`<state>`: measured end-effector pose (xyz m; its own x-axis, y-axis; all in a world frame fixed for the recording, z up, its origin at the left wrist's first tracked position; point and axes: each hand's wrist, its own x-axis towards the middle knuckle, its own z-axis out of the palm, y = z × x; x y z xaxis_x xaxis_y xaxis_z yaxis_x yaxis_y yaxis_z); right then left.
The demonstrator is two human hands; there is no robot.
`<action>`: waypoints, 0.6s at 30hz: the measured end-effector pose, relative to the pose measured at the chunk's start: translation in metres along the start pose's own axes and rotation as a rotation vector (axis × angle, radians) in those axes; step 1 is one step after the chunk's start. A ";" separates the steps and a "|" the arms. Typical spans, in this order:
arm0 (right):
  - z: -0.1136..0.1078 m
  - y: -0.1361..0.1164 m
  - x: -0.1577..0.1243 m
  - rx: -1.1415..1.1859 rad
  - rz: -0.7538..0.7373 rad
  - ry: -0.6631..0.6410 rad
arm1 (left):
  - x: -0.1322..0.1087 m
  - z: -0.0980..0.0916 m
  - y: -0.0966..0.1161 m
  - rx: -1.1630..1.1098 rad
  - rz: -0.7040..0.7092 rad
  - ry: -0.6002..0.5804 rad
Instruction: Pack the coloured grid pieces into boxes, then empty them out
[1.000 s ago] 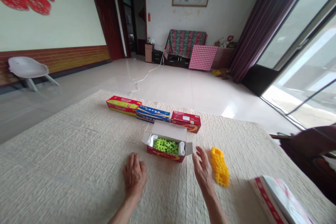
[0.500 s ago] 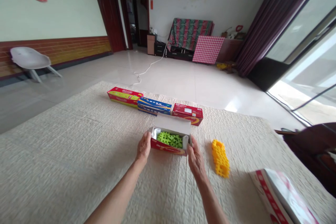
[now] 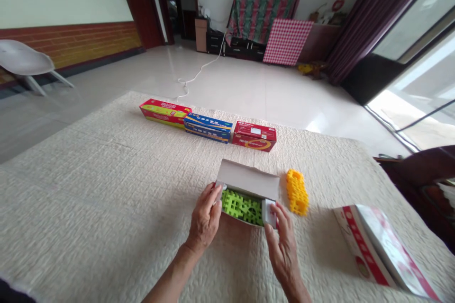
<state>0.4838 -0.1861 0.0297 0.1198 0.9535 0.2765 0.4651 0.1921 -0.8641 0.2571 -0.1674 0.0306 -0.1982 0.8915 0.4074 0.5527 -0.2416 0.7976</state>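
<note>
A tiled room with a brick-patterned lower wall, a white chair (image 3: 24, 59) and a long dark curtain (image 3: 373, 14) lies beyond a bed covered by a cream quilted spread (image 3: 106, 208). Across the spread stand a red-and-yellow box (image 3: 165, 113), a blue box (image 3: 207, 128) and a red box (image 3: 254, 136), side by side in a loose row. Nearer the person, an open cardboard box (image 3: 249, 180) sits at a slant on the spread, its lid raised and showing a white inside, with green plastic blocks (image 3: 241, 207) packed in it. The left hand (image 3: 205, 218) is at the box's left end, its fingers close together and curved over the corner. The right hand (image 3: 282, 251) is at the right end, its fingers and thumb seeming to pinch the end wall or a white flap, though the exact contact is hard to tell. Holding the box by both ends like this keeps it square and leaves the blocks undisturbed; a light, even pressure would avoid crushing the thin card. A yellow block strip (image 3: 296, 192) lies just beside the box on the right, and a flat red-and-white package (image 3: 380, 246) rests further right.
</note>
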 end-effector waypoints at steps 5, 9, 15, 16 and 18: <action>0.004 0.007 0.028 0.180 0.186 0.096 | 0.003 0.005 -0.002 0.027 -0.009 0.011; 0.013 0.013 0.043 0.260 0.231 0.079 | 0.004 0.010 -0.006 0.013 -0.025 0.054; 0.017 0.008 0.048 0.312 0.180 0.044 | 0.002 0.011 -0.009 -0.030 -0.008 0.080; 0.016 0.007 0.048 0.341 0.180 0.028 | 0.002 0.011 -0.009 -0.041 -0.023 0.075; 0.014 0.005 0.049 0.393 0.189 0.012 | 0.002 0.011 -0.007 -0.070 -0.066 0.061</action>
<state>0.4799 -0.1355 0.0327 0.1817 0.9782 0.1006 0.0649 0.0901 -0.9938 0.2615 -0.1599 0.0210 -0.2827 0.8817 0.3778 0.4797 -0.2112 0.8517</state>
